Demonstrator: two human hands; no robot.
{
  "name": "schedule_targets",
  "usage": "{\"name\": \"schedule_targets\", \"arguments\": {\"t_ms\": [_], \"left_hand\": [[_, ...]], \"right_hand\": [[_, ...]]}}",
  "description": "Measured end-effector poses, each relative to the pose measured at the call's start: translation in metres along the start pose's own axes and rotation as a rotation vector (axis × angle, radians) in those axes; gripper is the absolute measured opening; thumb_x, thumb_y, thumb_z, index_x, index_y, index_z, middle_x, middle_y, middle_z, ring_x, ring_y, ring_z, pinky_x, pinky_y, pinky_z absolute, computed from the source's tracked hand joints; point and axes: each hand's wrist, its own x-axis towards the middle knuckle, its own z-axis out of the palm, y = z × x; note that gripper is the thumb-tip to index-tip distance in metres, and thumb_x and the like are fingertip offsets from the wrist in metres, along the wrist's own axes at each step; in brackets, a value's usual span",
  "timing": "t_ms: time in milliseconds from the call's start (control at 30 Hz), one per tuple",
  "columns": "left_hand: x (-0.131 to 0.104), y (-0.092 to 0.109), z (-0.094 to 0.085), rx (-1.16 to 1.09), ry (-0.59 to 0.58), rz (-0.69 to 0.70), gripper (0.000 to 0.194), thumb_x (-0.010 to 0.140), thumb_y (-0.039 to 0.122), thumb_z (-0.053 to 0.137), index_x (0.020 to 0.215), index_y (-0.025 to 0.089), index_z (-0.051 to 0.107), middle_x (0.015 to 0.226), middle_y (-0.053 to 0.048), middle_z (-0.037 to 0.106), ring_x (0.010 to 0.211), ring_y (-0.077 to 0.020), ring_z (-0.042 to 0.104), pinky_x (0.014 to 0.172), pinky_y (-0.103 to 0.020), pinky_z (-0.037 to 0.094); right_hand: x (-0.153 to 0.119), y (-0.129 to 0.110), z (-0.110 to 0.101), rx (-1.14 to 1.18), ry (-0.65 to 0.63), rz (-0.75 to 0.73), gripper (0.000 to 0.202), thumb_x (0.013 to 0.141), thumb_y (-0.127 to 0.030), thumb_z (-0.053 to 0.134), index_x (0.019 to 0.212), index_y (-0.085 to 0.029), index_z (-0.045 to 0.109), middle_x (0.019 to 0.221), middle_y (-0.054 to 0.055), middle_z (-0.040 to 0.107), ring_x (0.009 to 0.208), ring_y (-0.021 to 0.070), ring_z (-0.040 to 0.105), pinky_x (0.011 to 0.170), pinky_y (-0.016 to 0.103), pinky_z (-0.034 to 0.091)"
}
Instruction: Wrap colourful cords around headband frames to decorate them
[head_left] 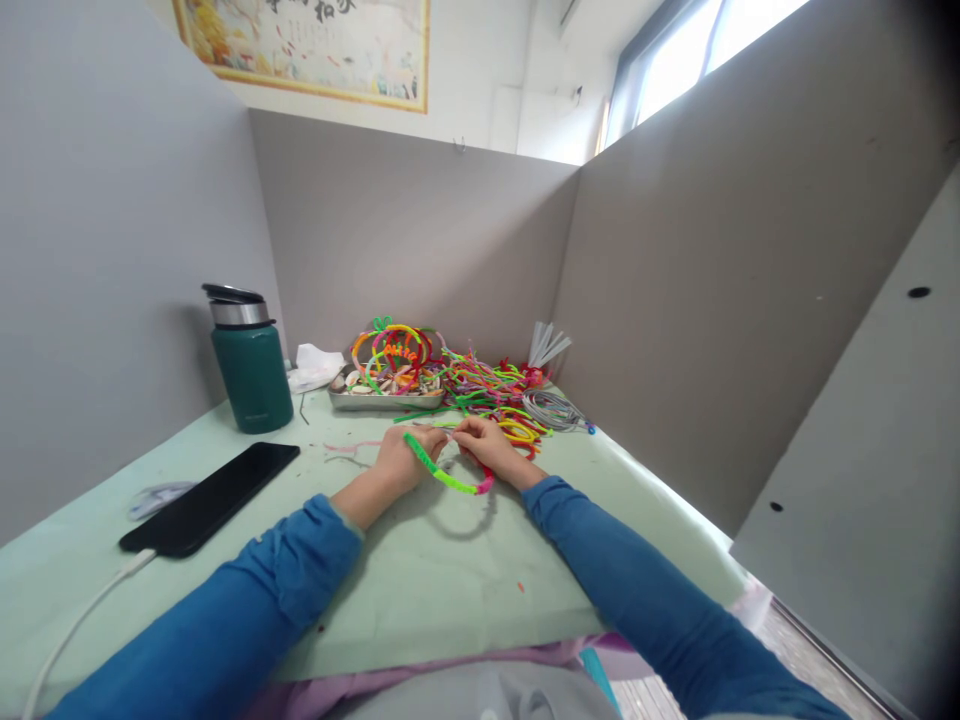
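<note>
A curved band wrapped in green, yellow-green and pink fuzzy stem arcs between my two hands above the cloth-covered table. My left hand is closed at its left side, with the green end lying against the hand. My right hand has thumb and fingers pinched close to my left fingertips, at the band's far side. The small part between the fingertips is too small to make out. A pale pink stem lies just left of my left hand.
Behind my hands stand a metal tray with colourful hoops and a pile of fuzzy stems. Coiled grey wire lies at the right. A green bottle and a phone with a white cable are at the left. Grey partitions enclose the table.
</note>
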Motion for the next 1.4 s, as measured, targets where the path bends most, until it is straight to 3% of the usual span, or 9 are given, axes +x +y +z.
{"name": "schedule_targets", "arguments": {"t_ms": [167,300,600,867,1167,1300,1400], "left_hand": [[0.002,0.002,0.001,0.201,0.023,0.038,0.031,0.083,0.029,0.042,0.065,0.018,0.064,0.063,-0.004,0.052,0.062,-0.0131,0.046,0.057,-0.025,0.03],[0.003,0.004,-0.003,0.321,0.02,0.109,0.027,0.083,0.025,0.043,0.068,0.018,0.063,0.073,-0.006,0.053,0.071,-0.0154,0.047,0.056,-0.025,0.03],[0.003,0.001,-0.003,0.326,0.011,0.15,0.024,0.082,0.021,0.043,0.068,0.019,0.063,0.069,-0.007,0.053,0.072,-0.0173,0.047,0.055,-0.026,0.028],[0.002,0.003,-0.004,0.159,-0.048,0.017,0.024,0.078,0.025,0.045,0.07,0.023,0.068,0.066,-0.003,0.06,0.06,-0.014,0.049,0.054,-0.025,0.027],[0.009,-0.012,0.001,-0.262,-0.174,-0.328,0.026,0.071,0.037,0.054,0.077,0.019,0.073,0.072,-0.001,0.069,0.064,-0.0137,0.056,0.058,-0.022,0.034],[0.011,-0.016,0.004,-0.348,-0.19,-0.398,0.029,0.067,0.039,0.057,0.076,0.017,0.073,0.07,-0.002,0.068,0.064,-0.0146,0.056,0.058,-0.023,0.035],[0.01,-0.017,0.004,-0.342,-0.191,-0.374,0.029,0.067,0.039,0.056,0.075,0.016,0.072,0.068,-0.002,0.067,0.063,-0.0149,0.055,0.058,-0.024,0.035]], "right_hand": [[0.0,0.0,0.0,0.029,-0.049,0.026,0.019,0.074,-0.036,0.057,0.074,-0.017,0.054,0.053,-0.004,0.051,0.036,0.0054,0.038,0.032,0.017,0.028],[-0.002,-0.002,-0.001,0.04,-0.096,0.027,0.019,0.075,-0.035,0.057,0.074,-0.017,0.054,0.053,-0.004,0.052,0.035,0.0051,0.038,0.032,0.017,0.028],[-0.002,-0.003,-0.001,-0.051,-0.157,0.007,0.019,0.077,-0.036,0.055,0.075,-0.017,0.055,0.052,-0.003,0.052,0.037,0.006,0.041,0.035,0.017,0.029],[-0.006,-0.007,-0.003,-0.113,-0.255,-0.073,0.015,0.078,-0.031,0.053,0.076,-0.017,0.057,0.057,-0.003,0.054,0.042,0.0056,0.041,0.04,0.017,0.031],[-0.011,-0.012,-0.009,-0.106,-0.334,-0.069,0.025,0.078,-0.038,0.054,0.086,-0.015,0.06,0.06,-0.003,0.052,0.044,0.0049,0.039,0.041,0.016,0.029],[-0.011,-0.013,-0.011,-0.053,-0.388,-0.038,0.025,0.079,-0.039,0.053,0.088,-0.015,0.058,0.06,-0.004,0.05,0.045,0.0053,0.039,0.041,0.017,0.03],[-0.011,-0.013,-0.009,-0.006,-0.402,-0.044,0.023,0.079,-0.037,0.052,0.086,-0.015,0.056,0.062,-0.003,0.052,0.047,0.0057,0.041,0.044,0.017,0.033]]}}
